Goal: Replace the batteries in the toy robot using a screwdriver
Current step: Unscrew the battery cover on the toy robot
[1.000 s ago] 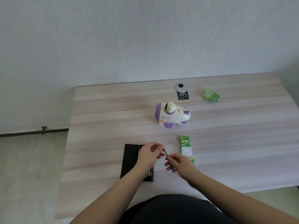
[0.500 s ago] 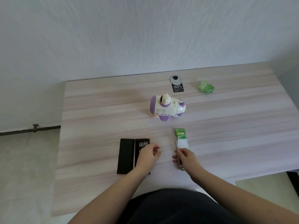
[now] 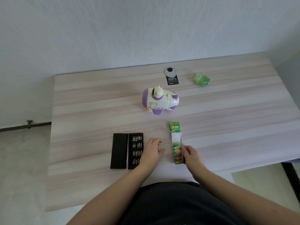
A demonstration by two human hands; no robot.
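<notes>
Nearest to me, my left hand rests palm down on the table, fingers relaxed and slightly spread, holding nothing. It lies just beside the open bit case, overlapping the case's right edge. The case's black lid lies flat to the left of the bit tray.

My right hand has its fingers curled and pinches the slim screwdriver by its shaft. The tool points away from me and lies over the battery pack. I cannot tell whether a bit is seated in its tip.

The battery pack lies flat on the table, its green header card toward the far side. The upper part of the blister looks empty and white. Green cells are visible in the lower part, under my right fingers.

Farther out, the toy robot stands upright near the table centre, well apart from both hands. No open hatch and no removed screw is visible on it from this view.

Beyond it lie a black tag at a round grommet and a crumpled green wrapper.

Status, as I judge it: tool selection is complete. Still outstanding are turning the toy over, unscrewing the cover, swapping the cells, and refitting the cover.
</notes>
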